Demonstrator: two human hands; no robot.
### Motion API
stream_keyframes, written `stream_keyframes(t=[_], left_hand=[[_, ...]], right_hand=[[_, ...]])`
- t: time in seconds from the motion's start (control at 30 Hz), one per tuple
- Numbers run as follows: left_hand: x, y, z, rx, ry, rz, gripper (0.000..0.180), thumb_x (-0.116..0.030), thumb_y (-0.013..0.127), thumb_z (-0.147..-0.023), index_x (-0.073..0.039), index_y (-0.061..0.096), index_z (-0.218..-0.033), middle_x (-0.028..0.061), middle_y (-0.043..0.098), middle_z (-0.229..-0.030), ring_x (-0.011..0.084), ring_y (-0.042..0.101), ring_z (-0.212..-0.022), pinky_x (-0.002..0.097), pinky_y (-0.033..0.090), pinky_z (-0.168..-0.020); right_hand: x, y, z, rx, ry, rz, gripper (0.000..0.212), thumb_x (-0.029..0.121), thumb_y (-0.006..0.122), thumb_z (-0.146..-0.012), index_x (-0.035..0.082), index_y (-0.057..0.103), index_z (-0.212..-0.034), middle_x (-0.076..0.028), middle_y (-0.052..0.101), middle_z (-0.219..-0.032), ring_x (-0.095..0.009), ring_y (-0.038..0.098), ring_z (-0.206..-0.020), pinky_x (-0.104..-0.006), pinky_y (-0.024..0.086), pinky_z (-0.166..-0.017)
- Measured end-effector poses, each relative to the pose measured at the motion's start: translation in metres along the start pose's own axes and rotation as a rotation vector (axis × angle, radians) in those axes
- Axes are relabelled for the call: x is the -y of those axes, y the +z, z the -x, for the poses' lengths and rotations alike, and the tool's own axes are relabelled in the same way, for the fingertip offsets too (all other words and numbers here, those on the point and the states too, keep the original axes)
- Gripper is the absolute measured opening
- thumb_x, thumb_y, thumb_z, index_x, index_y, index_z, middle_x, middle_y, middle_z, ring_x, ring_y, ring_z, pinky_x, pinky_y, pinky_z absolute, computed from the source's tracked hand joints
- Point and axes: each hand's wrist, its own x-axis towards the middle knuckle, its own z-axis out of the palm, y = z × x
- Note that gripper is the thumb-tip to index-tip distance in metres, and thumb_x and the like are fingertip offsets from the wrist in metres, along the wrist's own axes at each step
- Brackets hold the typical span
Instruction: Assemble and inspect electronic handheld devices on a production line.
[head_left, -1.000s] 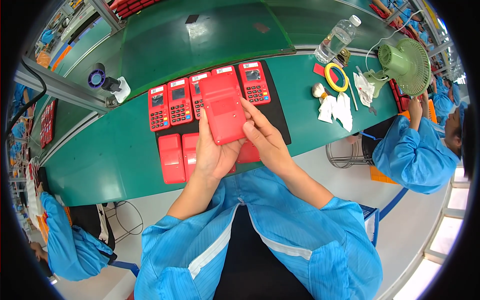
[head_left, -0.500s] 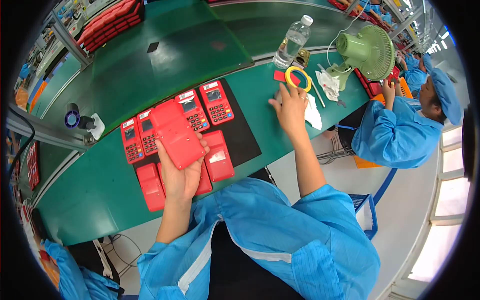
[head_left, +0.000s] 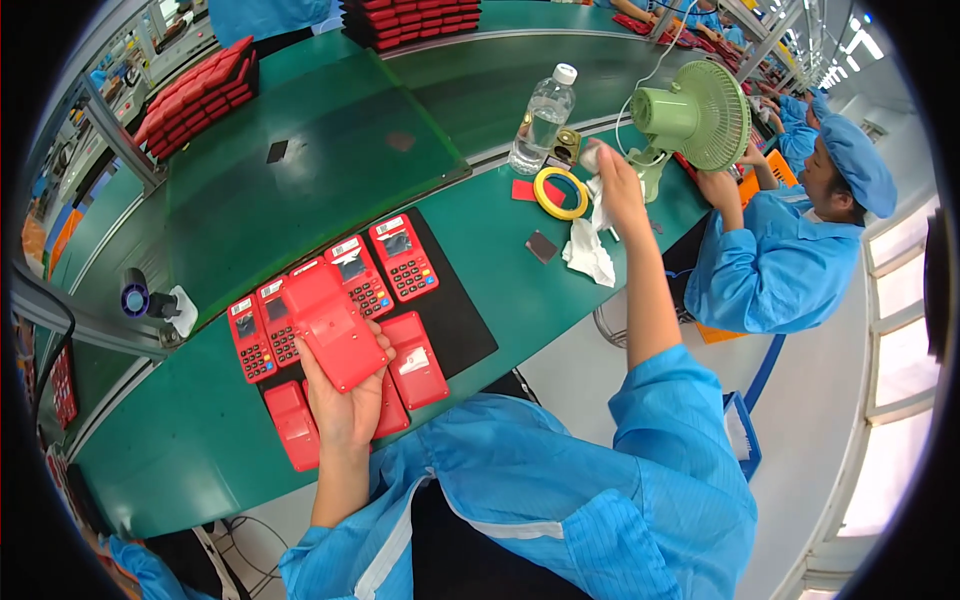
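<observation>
My left hand grips a red card payment terminal, its plain back facing up, above the other terminals. Beneath it, a row of red terminals lies with screens and keypads up. Nearer me are several red terminals lying back side up, partly hidden by my hand. My right hand is closed at the far right of the bench, by the fan base. A whitish wad shows at its fingertips; its kind is unclear. Crumpled white paper lies below that hand.
A yellow tape roll, small dark card, water bottle and green fan stand or lie at the right. A black mat underlies the terminals. A co-worker sits at the right; red stacks stand beyond.
My right hand has moved away from me, past the tape roll toward the fan base, uncovering the dark card. The view has shifted; my left hand still holds the terminal.
</observation>
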Motion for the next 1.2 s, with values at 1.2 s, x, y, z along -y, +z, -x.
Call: stream_keyframes(t=[1.2], left_hand=[[0.006,0.015,-0.012,0.019,-0.039,-0.009,0.072,-0.064,0.029,-0.104,-0.001,0.053,-0.131,0.0168,0.065,-0.111,0.0283,0.065,-0.1,0.0427,0.054,-0.089]], right_hand=[[0.059,0.019,0.06,0.426,0.525,-1.153,0.027,0.027,0.06,-0.101,0.002,0.063,-0.113,-0.003,0.06,-0.083,-0.009,0.051,-0.059,-0.0219,0.041,-0.047]])
